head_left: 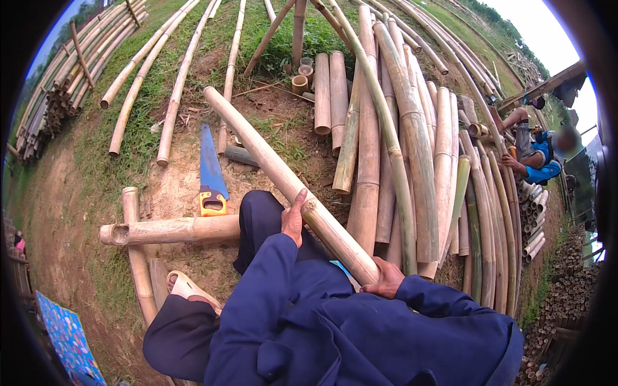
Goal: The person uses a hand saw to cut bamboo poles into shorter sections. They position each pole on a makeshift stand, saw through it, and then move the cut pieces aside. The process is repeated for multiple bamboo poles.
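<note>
The bamboo pole [257,153] slants across the lap [310,248], the left hand [293,219] wrapped round it near mid-length and the right hand [387,278] clasping its near end, probably stiff, fairly light and apt to roll, best held beside the node [310,206].

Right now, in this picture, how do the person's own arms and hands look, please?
Both arms wear long, loose, dark blue cloth: the left sleeve and right sleeve are wrinkled, with no visible markings. The left hand and right hand are bare, without gloves.
</note>
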A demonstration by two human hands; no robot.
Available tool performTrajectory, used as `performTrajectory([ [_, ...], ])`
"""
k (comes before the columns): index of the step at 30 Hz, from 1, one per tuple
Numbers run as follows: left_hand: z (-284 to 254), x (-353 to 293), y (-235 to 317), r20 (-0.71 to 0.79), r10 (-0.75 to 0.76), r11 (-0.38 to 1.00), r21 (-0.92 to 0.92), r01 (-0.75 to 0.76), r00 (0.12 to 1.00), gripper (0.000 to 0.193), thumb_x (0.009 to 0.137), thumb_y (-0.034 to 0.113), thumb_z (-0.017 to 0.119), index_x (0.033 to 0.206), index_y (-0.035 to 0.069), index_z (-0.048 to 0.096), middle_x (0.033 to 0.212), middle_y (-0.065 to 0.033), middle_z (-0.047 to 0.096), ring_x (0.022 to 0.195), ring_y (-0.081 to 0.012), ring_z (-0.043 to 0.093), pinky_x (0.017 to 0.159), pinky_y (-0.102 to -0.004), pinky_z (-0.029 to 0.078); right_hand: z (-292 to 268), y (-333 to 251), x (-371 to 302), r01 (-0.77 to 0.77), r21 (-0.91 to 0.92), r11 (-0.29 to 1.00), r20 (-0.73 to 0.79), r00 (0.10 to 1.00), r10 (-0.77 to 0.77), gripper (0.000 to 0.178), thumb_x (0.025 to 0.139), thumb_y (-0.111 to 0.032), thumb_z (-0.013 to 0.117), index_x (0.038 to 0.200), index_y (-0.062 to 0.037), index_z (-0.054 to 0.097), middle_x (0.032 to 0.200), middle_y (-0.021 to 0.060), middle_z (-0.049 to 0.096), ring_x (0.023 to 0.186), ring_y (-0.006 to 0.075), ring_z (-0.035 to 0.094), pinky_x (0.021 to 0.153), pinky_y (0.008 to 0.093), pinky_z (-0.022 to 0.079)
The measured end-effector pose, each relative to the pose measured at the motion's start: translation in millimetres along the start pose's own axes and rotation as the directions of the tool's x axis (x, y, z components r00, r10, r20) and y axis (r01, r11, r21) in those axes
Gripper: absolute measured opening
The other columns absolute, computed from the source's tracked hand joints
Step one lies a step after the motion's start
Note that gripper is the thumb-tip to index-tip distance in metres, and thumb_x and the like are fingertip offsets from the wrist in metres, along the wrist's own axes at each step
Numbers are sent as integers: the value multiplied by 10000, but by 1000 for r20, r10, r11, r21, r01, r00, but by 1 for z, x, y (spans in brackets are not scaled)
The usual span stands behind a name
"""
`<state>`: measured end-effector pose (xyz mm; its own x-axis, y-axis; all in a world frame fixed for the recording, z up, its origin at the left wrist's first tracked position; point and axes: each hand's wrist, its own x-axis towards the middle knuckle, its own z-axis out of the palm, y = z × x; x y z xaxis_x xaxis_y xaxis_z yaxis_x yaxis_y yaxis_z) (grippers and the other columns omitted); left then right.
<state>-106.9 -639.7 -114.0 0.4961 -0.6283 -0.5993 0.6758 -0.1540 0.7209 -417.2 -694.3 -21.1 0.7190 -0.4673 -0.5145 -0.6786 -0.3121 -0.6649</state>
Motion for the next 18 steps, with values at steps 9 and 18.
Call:
performTrajectory([
  [9, 65, -74, -22, 423, 47, 998, 8, -56, 905, 792, 893, 450, 771, 1433, -52, 482, 1370, -164, 596, 1319, -246, 526, 1174, -386, 333, 31, 29, -101, -109, 114, 988, -338, 931, 142, 899, 710, -418, 910, 1397, -11, 498, 1188, 262, 704, 1133, 392, 700, 962, 459, 534],
  [18, 118, -46, 34, 485, 184, 840, 375, -393, 855, 1111, 892, 463, 791, 1629, -55, 139, 1602, -331, 333, 1448, -360, 440, 1188, -493, 362, -8, 35, -44, 72, 256, 964, -537, 840, 80, 744, 710, -196, 884, 1318, 41, 527, 1121, 187, 689, 1016, 284, 694, 926, 417, 560],
])
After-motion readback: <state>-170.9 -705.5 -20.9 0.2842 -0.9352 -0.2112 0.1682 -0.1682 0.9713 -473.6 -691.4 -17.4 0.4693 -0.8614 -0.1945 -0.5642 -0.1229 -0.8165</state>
